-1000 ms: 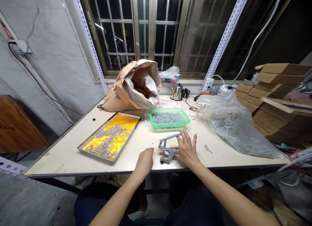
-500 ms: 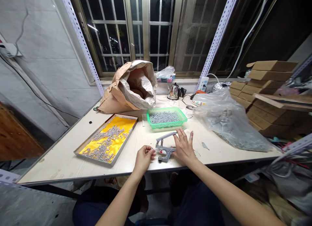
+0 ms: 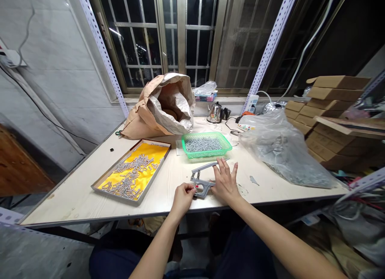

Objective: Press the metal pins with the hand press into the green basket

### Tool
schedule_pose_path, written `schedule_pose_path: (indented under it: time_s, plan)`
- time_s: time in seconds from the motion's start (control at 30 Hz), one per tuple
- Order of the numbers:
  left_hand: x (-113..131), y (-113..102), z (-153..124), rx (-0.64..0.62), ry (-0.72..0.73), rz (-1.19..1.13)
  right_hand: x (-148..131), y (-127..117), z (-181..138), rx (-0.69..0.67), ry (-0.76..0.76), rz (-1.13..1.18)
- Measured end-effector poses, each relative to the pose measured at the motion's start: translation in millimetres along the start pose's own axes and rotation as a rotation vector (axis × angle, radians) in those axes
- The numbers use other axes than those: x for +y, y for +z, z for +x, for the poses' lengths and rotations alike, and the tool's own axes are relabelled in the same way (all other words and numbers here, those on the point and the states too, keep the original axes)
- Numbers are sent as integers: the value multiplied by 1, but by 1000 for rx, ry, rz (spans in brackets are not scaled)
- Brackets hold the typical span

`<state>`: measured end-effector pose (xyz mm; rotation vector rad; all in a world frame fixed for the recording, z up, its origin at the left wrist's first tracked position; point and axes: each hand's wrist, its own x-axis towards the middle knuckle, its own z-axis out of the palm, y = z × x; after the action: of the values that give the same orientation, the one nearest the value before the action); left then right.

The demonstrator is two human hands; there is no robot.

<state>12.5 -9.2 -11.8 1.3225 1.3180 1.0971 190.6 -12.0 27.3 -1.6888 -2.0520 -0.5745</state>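
Grey snap-fastener pliers with a black spring and a red tip lie near the table's front edge, their handles spread apart. My right hand grips the pliers at the handle end, some fingers over the upper handle. My left hand is closed in a pinch at the jaws, by the red tip. Whatever sits between its fingertips is too small to make out. Behind the pliers stands a green plastic basket of small metal pieces. On the left, a shallow tray with a yellow lining holds many small assembled metal parts.
A large paper sack lies open at the back. A metal kettle stands by the window. To the right are a clear plastic bag and stacked cardboard boxes. A small grey scrap lies right of my right hand.
My left hand has moved right, from beside the pliers to their jaws by the red tip. My right hand has stayed on the handles, nearly still.
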Motion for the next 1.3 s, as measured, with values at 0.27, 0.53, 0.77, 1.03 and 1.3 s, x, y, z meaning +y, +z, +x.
schedule_pose_path:
  time_s: [0.27, 0.53, 0.77, 1.03, 1.3]
  plan:
    - [11, -3, -7, -90, 103, 194, -2, -1, -4, 11, -46, -18]
    - [11, -7, -7, -177, 59, 92, -2, 0, -6, 35, -54, -1]
    - [14, -10, -8, -284, -18, -8, -2, -2, -6, 21, -57, -5]
    - [16, -10, -9, -280, 2, 26, -1, -1, -6, 45, -69, 11]
    - [16, -14, -6, -173, -70, -206, 14, 2, 1, -2, -135, 37]
